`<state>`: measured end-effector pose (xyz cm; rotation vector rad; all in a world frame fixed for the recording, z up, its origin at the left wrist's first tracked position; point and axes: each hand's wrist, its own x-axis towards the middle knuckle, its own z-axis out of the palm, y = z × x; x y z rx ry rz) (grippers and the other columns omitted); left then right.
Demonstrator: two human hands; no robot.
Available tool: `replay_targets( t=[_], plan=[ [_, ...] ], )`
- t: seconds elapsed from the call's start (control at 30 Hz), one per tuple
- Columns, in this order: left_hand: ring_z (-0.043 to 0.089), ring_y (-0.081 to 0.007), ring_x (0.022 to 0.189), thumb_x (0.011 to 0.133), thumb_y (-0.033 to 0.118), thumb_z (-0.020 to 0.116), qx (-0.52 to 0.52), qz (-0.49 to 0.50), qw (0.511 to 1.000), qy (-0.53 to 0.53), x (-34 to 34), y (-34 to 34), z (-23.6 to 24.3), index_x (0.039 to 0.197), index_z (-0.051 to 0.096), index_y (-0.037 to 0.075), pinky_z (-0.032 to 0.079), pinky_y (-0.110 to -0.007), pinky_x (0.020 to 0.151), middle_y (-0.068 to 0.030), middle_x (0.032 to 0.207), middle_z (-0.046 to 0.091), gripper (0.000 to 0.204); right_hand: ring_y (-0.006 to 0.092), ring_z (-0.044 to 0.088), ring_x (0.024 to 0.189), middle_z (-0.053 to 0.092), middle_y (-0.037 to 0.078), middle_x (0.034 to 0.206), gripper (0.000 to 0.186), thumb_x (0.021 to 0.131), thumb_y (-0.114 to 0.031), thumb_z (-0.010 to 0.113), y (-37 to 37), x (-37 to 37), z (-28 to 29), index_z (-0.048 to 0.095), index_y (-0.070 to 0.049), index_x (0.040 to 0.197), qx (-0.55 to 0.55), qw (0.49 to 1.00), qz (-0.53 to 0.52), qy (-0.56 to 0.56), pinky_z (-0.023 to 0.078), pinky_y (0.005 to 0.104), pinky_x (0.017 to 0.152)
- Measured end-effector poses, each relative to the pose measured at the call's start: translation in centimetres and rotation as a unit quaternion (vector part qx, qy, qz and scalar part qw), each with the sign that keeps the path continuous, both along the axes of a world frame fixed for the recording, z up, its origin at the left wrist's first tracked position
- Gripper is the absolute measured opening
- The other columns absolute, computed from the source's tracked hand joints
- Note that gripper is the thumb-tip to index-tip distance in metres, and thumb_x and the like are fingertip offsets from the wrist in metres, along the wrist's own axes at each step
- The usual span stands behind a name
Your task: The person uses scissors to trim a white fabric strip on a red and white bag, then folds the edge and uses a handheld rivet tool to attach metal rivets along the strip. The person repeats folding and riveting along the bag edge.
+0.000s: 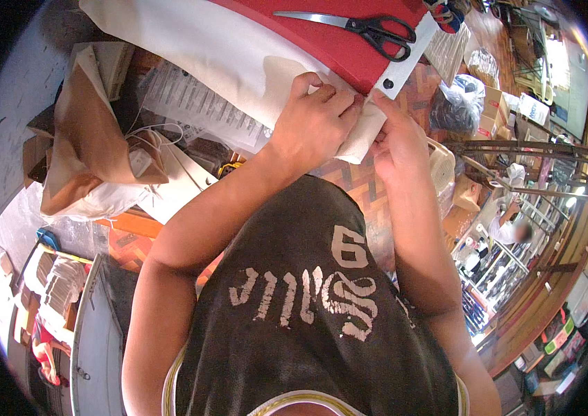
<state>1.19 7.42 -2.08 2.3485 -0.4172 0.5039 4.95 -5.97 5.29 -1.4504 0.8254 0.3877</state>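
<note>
A cream cloth (217, 52) runs along the edge of a red block or panel (301, 43), and its near corner is folded over. My left hand (318, 125) has its fingers curled and pressed onto the cloth by that corner. On the other side of the fold, my right hand (401, 135) pinches the cloth between thumb and fingers, partly hidden behind it. Scissors with black handles (382, 35) lie across the red surface, blades toward the left. Beside my right thumb is a white strip (405, 64) with a round black spot.
Brown paper or cardboard (93, 132) and printed sheets (200, 104) lie on the left. To the right are a plastic bag (459, 104), cardboard boxes (493, 114) and a metal frame (536, 149). Another person (508, 229) is farther off at the right; one in red (46, 350) is at lower left.
</note>
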Motion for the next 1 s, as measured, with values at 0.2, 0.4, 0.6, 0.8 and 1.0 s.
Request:
replay_targets(
  t=[0.2, 0.4, 0.6, 0.8, 1.0],
  plan=[
    [0.066, -0.0193, 0.087, 0.078, 0.016, 0.066, 0.002, -0.021, 1.0, -0.013, 0.1, 0.3, -0.1, 0.106, 0.072, 0.009, 0.038, -0.04, 0.094, -0.0007, 0.095, 0.066, 0.029, 0.0229, 0.069, 0.089, 0.068, 0.016, 0.106, 0.028, 0.085, 0.003, 0.067, -0.3, 0.9, -0.7, 0.06, 0.007, 0.112, -0.095, 0.991, 0.081, -0.049, 0.057, 0.0356, 0.074],
    [0.065, -0.0236, 0.092, 0.075, 0.011, 0.068, -0.096, -0.016, 0.994, 0.053, 0.9, 0.4, 0.0, 0.108, 0.072, 0.011, 0.04, -0.043, 0.092, -0.0026, 0.099, 0.068, 0.033, 0.0253, 0.069, 0.089, 0.064, 0.017, 0.105, 0.035, 0.084, 0.008, 0.065, 0.1, 0.6, -1.3, 0.05, 0.01, 0.115, -0.106, 0.991, 0.036, -0.066, 0.059, 0.0386, 0.076],
    [0.065, -0.0261, 0.092, 0.074, 0.009, 0.067, -0.117, -0.043, 0.985, 0.12, 1.9, 0.7, 0.2, 0.109, 0.072, 0.011, 0.042, -0.044, 0.09, -0.0048, 0.1, 0.069, 0.035, 0.0279, 0.068, 0.091, 0.06, 0.022, 0.11, 0.052, 0.079, 0.011, 0.069, 0.5, 0.3, -0.7, 0.041, 0.009, 0.123, -0.087, 0.992, 0.024, -0.083, 0.059, 0.0376, 0.074],
    [0.064, -0.0248, 0.089, 0.073, 0.012, 0.069, -0.082, -0.034, 0.99, 0.107, 1.5, 0.3, -0.1, 0.103, 0.073, 0.011, 0.041, -0.042, 0.09, -0.0034, 0.097, 0.068, 0.03, 0.0285, 0.068, 0.095, 0.06, 0.023, 0.113, 0.057, 0.079, 0.011, 0.069, 1.1, -0.2, -0.9, 0.038, 0.009, 0.127, -0.104, 0.99, -0.013, -0.095, 0.059, 0.039, 0.076],
    [0.064, -0.0207, 0.086, 0.072, 0.014, 0.071, -0.016, -0.018, 0.999, 0.029, 1.1, -0.1, -0.4, 0.096, 0.074, 0.012, 0.04, -0.042, 0.09, -0.0005, 0.095, 0.066, 0.025, 0.027, 0.068, 0.093, 0.062, 0.019, 0.107, 0.047, 0.082, 0.009, 0.066, 0.5, 0.6, -1.3, 0.041, 0.008, 0.121, -0.075, 0.993, -0.001, -0.086, 0.059, 0.0395, 0.077]
  ],
)
